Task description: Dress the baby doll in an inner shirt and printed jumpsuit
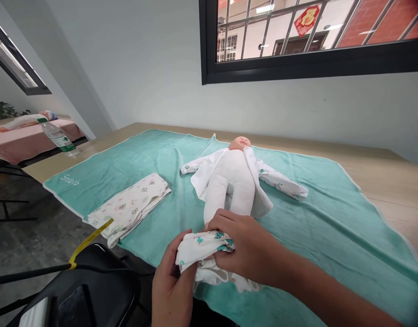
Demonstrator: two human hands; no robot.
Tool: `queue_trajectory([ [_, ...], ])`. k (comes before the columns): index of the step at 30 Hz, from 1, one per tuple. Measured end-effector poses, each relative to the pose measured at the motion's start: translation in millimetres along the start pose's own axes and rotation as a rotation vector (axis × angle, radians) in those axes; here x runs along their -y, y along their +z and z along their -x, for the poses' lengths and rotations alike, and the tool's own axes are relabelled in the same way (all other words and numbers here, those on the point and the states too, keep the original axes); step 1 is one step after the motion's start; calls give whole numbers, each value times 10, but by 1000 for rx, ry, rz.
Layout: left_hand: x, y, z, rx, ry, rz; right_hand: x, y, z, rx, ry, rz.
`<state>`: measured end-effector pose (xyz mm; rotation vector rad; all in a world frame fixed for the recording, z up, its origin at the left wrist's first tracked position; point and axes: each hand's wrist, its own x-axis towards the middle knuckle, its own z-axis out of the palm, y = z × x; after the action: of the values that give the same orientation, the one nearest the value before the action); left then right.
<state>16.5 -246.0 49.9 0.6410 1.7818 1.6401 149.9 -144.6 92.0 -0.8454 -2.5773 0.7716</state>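
Note:
A baby doll (pixel 234 170) lies on its back with its head toward the wall. Around it is an open white jacket (pixel 262 200) whose printed sleeves cover both arms. By the doll's feet, my left hand (pixel 174 277) grips the left side of a bunched white printed garment, which looks like baby pants (pixel 198 245). The fingers of my right hand (pixel 244 240) are closed on the right end of the same cloth, over the doll's lower legs. Its loose folds hang below my hands. The doll's feet are mostly hidden behind the hands and cloth.
A teal towel (pixel 154 150) covers much of the wooden table (pixel 379 163). To the left lies a folded printed cloth (pixel 134 204). A plastic bottle (pixel 61 138) stands at the table's left edge. A black chair (pixel 106 281) and yellow-tagged black bar (pixel 31 273) are lower left.

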Motion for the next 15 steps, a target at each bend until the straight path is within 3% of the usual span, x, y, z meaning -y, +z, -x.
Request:
queue_trajectory([
  [8, -51, 107, -66, 47, -286, 364, 46, 68, 81, -115, 104, 57],
  [15, -107, 201, -126, 242, -384, 535, -28, 94, 84, -128, 133, -231],
])
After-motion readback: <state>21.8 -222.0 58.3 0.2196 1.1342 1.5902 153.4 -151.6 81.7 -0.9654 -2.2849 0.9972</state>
